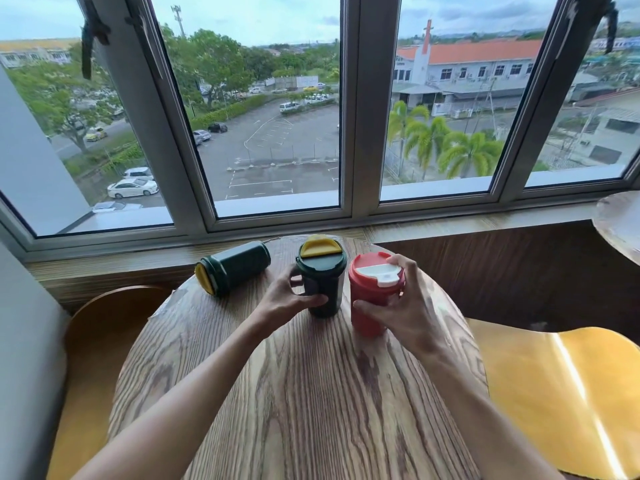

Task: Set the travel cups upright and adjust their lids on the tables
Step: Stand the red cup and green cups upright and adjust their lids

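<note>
Three travel cups sit on a round wooden table. A dark green cup stands upright at the middle, its yellow flap tipped up at the back of the lid. My left hand grips its body from the left. Right beside it stands a red cup with a white flap lying flat on the red lid. My right hand wraps the red cup from the right, with a finger resting on the white flap. A second dark green cup lies on its side at the back left, yellow lid end facing me.
A wooden sill and a wide window run behind the table. A wooden chair stands at the left and a glossy yellow chair at the right. Another round table's edge shows at far right.
</note>
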`<control>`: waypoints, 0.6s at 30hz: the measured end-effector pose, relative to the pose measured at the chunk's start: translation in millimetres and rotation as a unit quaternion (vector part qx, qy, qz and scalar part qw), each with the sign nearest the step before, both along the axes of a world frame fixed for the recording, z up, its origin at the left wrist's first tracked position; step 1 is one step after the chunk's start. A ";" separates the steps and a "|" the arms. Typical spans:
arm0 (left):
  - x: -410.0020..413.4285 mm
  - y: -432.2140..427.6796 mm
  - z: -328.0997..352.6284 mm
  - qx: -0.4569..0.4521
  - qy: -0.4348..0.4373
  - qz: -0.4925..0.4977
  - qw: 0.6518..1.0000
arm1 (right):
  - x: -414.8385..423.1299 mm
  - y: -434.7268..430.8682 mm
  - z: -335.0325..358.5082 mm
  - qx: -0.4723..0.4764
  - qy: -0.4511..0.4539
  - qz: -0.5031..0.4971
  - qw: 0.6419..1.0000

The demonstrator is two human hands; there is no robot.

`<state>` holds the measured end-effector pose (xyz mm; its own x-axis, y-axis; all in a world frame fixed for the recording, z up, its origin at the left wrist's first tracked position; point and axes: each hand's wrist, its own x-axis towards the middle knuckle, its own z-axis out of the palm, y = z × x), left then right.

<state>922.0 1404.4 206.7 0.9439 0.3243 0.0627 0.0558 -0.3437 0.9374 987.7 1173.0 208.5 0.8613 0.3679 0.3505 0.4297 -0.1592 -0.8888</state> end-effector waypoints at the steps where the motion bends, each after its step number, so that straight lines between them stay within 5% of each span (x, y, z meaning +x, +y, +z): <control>1: -1.5 -0.7 0.2 -0.003 -0.004 -0.005 1.000 | -4.8 2.0 -2.5 0.005 0.003 0.003 1.000; 18: -55.0 -18.4 9.9 -0.022 -0.101 0.020 0.994 | -55.6 22.0 -6.3 -0.049 -0.045 0.055 0.996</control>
<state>867.0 1386.0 216.5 0.8993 0.3687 0.2352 -0.1230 -0.3028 0.9451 932.0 1195.1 202.2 0.7810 0.4938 0.3824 0.5262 -0.1904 -0.8288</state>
